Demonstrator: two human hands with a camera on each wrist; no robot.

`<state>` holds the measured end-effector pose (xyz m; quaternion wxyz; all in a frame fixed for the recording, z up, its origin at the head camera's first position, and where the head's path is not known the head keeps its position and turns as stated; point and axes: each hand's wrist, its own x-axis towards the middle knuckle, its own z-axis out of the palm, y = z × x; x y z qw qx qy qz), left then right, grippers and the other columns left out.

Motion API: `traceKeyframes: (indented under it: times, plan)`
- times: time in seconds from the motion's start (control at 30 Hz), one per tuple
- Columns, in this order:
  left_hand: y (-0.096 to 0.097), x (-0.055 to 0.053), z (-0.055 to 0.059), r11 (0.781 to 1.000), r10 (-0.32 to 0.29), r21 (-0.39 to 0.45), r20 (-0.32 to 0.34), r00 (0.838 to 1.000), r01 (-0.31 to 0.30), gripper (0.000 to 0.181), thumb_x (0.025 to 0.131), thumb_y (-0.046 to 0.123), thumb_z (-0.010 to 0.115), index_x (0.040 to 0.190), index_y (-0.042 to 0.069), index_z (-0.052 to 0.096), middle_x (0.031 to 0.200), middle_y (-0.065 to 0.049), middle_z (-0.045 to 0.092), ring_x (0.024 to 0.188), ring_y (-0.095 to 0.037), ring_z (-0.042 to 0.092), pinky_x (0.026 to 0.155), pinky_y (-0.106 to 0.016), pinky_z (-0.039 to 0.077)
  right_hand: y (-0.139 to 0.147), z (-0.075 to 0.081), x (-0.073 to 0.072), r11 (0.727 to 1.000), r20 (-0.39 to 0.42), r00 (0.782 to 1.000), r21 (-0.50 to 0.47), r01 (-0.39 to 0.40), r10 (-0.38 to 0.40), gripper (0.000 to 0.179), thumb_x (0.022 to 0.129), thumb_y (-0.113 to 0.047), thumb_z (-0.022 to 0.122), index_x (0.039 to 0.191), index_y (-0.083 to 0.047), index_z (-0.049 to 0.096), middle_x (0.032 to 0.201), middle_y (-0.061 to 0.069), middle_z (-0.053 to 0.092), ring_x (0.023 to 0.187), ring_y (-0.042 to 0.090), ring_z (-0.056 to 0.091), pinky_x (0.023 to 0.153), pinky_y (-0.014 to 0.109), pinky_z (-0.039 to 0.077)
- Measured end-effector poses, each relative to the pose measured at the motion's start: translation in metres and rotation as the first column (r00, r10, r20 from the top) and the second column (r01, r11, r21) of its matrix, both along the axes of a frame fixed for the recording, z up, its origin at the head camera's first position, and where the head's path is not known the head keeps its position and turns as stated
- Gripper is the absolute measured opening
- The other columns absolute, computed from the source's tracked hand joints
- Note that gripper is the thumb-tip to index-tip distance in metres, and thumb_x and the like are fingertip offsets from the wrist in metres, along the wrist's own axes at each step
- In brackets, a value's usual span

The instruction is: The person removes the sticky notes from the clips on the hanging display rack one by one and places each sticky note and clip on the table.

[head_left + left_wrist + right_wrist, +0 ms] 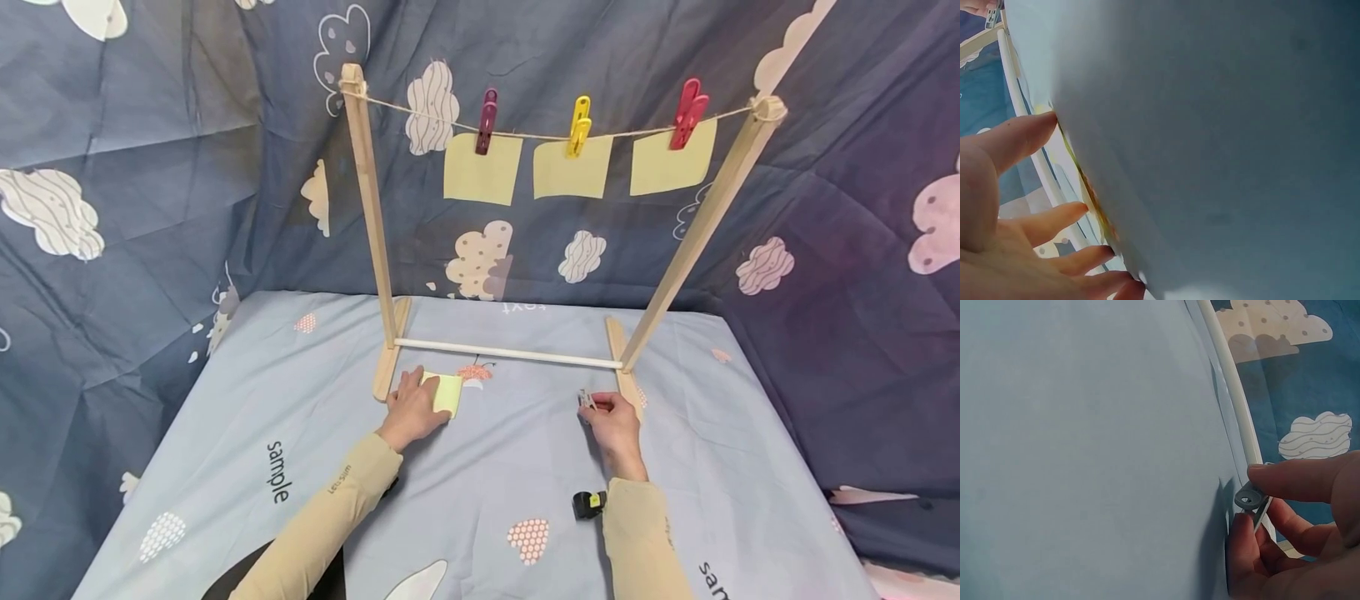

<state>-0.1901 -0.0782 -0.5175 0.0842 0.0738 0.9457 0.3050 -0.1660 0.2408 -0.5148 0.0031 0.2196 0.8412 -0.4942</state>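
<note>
On the left of the table, a pale yellow sticky note (448, 395) lies flat, perhaps as part of a thin stack. My left hand (414, 408) rests on its left side; in the left wrist view the fingers of the left hand (997, 244) are spread, their tips touching paper and cloth. My right hand (617, 427) pinches a small grey clothespin (1249, 499) between thumb and fingers, just above the table near the rack's right foot. Three yellow notes hang from a string, under a purple clothespin (487, 122), a yellow clothespin (579, 127) and a red clothespin (687, 115).
A wooden rack with a left post (369, 192), a right post (697, 237) and a white crossbar (510, 352) stands at the back. A black tape measure (588, 505) lies by the right forearm. Dark patterned cloth surrounds the light blue covered table (480, 467).
</note>
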Motion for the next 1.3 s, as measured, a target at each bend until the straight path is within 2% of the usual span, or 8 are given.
traceKeyframes:
  times: [0.2,0.33,0.37,0.43,0.67,1.03,1.3]
  plan:
    - [-0.0006,-0.0008,0.0004,0.999,-0.018,-0.038,0.035,0.999,0.02,0.062,0.087,0.026,0.07,0.141,0.005,0.047,0.156,-0.026,0.023,0.144,-0.051,0.012,0.106,-0.067,0.021,-0.0006,-0.0004,0.0011,0.999,0.001,1.0,0.052,-0.009,0.009,0.033,0.086,-0.01,0.067,0.116,0.003,0.058,0.101,0.015,0.059,0.086,0.018,0.055,0.067,0.022,0.043]
    - [-0.0017,-0.0016,0.0014,1.0,-0.012,-0.026,0.045,0.999,0.013,0.063,0.087,0.027,0.069,0.142,0.006,0.046,0.157,-0.025,0.021,0.145,-0.052,0.009,0.106,-0.068,0.018,-0.0018,0.0009,0.0021,0.997,0.007,1.0,0.072,-0.02,0.019,0.032,0.086,-0.009,0.067,0.115,0.003,0.059,0.101,0.016,0.06,0.087,0.02,0.055,0.067,0.023,0.043]
    - [-0.0022,-0.0009,0.0014,1.0,-0.017,-0.024,0.023,1.0,0.017,0.063,0.087,0.029,0.069,0.141,0.006,0.047,0.156,-0.026,0.023,0.143,-0.054,0.011,0.104,-0.069,0.018,-0.0021,0.0009,0.0022,0.997,0.011,1.0,0.076,-0.022,0.021,0.032,0.086,-0.01,0.067,0.115,0.003,0.059,0.101,0.016,0.059,0.087,0.021,0.055,0.067,0.024,0.042]
    - [-0.0028,-0.0008,0.002,1.0,-0.015,-0.016,0.022,1.0,0.016,0.063,0.086,0.028,0.069,0.141,0.006,0.048,0.156,-0.026,0.024,0.143,-0.054,0.011,0.104,-0.069,0.019,-0.0027,0.0008,0.0024,0.996,0.015,1.0,0.084,-0.028,0.027,0.032,0.086,-0.009,0.067,0.115,0.003,0.06,0.1,0.016,0.058,0.088,0.021,0.054,0.067,0.024,0.042]
    - [-0.0038,-0.0019,0.0039,0.999,-0.026,-0.031,0.054,0.998,0.028,0.063,0.088,0.028,0.068,0.143,0.007,0.046,0.158,-0.024,0.02,0.144,-0.053,0.009,0.104,-0.07,0.019,-0.0044,0.0009,0.003,0.994,0.005,0.999,0.107,-0.035,0.035,0.029,0.085,-0.008,0.067,0.111,0.003,0.061,0.095,0.013,0.057,0.085,0.021,0.05,0.068,0.026,0.04]
    - [-0.0022,-0.0059,0.0083,0.985,-0.069,-0.158,0.041,0.997,0.075,0.065,0.087,0.031,0.07,0.143,0.006,0.046,0.154,-0.029,0.026,0.14,-0.056,0.018,0.104,-0.07,0.029,-0.0065,0.0036,0.0042,0.992,0.005,0.999,0.115,-0.048,0.047,0.03,0.085,-0.01,0.067,0.112,0.003,0.06,0.099,0.016,0.057,0.088,0.024,0.051,0.069,0.027,0.04]
    - [0.001,-0.0078,0.0092,0.978,-0.081,-0.19,0.037,0.996,0.087,0.066,0.087,0.029,0.071,0.141,0.001,0.046,0.151,-0.033,0.029,0.138,-0.058,0.023,0.109,-0.061,0.03,-0.0079,0.0058,0.0041,0.993,0.018,0.999,0.109,-0.046,0.044,0.032,0.086,-0.012,0.067,0.114,0.003,0.06,0.102,0.016,0.058,0.09,0.022,0.052,0.071,0.025,0.04]
